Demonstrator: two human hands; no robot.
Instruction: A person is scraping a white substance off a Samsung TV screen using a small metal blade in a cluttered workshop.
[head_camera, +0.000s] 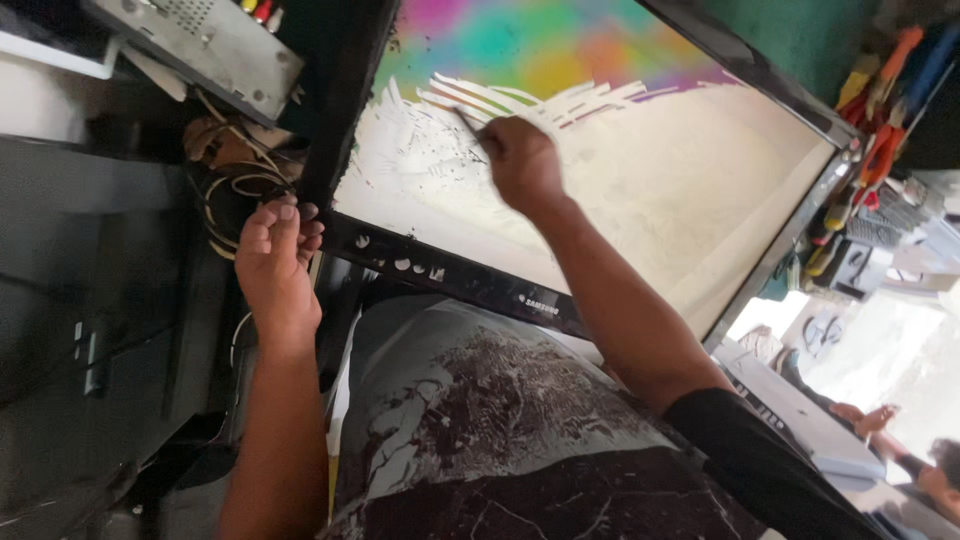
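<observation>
Black-framed flat screen panel (620, 190) is leaning tilted across the view; the left hand (275, 260) is clamping its lower left corner, while the right hand (520, 160), fingers closed on a thin scraping tool (470, 125), is working near the top edge. Likely stiff yet fragile, the panel is best gripped by its frame.
</observation>
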